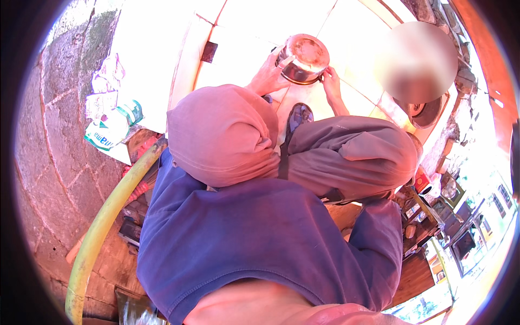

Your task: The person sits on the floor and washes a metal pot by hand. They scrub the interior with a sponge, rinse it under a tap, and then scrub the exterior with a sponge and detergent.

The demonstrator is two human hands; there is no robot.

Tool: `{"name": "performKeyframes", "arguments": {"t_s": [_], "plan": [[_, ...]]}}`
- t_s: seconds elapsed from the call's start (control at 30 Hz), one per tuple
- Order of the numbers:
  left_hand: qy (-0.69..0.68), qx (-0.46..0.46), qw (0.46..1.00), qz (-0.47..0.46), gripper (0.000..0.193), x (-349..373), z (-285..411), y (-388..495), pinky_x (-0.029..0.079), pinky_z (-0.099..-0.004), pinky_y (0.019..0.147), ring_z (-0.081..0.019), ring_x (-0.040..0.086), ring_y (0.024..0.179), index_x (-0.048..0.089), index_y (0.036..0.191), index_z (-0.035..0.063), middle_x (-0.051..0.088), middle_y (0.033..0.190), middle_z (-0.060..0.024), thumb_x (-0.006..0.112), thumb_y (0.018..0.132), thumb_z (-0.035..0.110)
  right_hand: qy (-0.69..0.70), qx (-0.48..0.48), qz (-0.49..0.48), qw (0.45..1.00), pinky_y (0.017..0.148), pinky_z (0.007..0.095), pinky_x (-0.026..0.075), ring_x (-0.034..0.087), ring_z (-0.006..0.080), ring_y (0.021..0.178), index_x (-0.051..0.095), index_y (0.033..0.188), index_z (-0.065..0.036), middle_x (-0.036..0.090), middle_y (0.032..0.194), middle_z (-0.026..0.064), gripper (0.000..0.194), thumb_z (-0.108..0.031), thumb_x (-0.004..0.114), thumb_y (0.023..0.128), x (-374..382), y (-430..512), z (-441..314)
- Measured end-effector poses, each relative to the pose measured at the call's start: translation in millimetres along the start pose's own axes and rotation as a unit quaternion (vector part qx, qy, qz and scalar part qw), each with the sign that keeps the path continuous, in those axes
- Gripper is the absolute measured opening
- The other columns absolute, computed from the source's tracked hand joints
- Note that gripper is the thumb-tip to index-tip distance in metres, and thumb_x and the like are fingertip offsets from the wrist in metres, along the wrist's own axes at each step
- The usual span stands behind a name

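Note:
A metal cooking pot [305, 57] is held out past my knees, its brown-stained base turned up towards me. My left hand [271, 73] grips the pot's left side, with fingers spread along the wall. On the other side, the fingers of my right hand [332, 83] hold the pot near its dark rim. The inside of the pot is hidden. Below it a dark sandal [300, 115] shows on one foot, between my bent knees in brown trousers [349, 150].
Pale tiles [252, 36], strongly overexposed, lie under the pot. A dark round vessel [428, 113] stands at right, partly behind a blurred patch. A yellow-green pole [101, 219] curves along my left. Plastic packaging [115, 124] lies by the stone paving [61, 122].

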State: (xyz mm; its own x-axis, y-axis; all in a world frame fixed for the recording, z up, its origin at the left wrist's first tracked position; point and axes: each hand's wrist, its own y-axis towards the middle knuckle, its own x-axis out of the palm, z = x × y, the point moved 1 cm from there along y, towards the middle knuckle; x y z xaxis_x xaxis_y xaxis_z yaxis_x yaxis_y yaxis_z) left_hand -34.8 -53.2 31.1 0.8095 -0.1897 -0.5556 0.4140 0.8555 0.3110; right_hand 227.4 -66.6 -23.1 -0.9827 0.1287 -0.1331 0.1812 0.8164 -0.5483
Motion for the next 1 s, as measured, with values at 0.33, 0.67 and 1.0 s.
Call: {"name": "performKeyframes", "arguments": {"t_s": [0.33,0.67,1.0], "plan": [[0.037,-0.367,0.895,0.252,0.061,-93.6,1.8,-110.3,0.045,-0.0436,0.106,-0.0304,0.049,0.130,0.044,0.146,0.0073,0.044,0.143,-0.0199,0.071,0.092,0.015,0.004,0.008,-0.007,1.000,0.099,0.0419,0.051,0.057,0.0226,0.127,0.046,0.146,-0.009,0.056,0.138,0.0113,0.047,-0.028,0.055,0.104,-44.9,35.7,17.5],[0.157,-0.308,0.702,0.623,0.039,-246.6,81.9,-213.6,0.048,-0.0369,0.091,-0.0219,0.052,0.110,0.043,0.122,0.0001,0.048,0.121,-0.0147,0.062,0.089,-0.007,0.101,0.047,0.037,0.993,0.103,0.0455,0.050,0.055,0.0315,0.125,0.044,0.147,-0.004,0.049,0.143,0.0185,0.047,-0.019,0.053,0.104,-71.1,37.1,-41.7],[0.280,-0.344,0.564,0.697,0.038,-320.3,3.9,-198.7,0.048,-0.0454,0.092,-0.0370,0.064,0.101,0.052,0.123,-0.0156,0.065,0.114,-0.0312,0.048,0.108,0.019,0.152,0.007,0.027,0.988,0.099,0.0431,0.053,0.061,0.0319,0.119,0.049,0.143,-0.004,0.056,0.135,0.0174,0.044,-0.017,0.056,0.102,-78.0,28.5,-50.6]]}}
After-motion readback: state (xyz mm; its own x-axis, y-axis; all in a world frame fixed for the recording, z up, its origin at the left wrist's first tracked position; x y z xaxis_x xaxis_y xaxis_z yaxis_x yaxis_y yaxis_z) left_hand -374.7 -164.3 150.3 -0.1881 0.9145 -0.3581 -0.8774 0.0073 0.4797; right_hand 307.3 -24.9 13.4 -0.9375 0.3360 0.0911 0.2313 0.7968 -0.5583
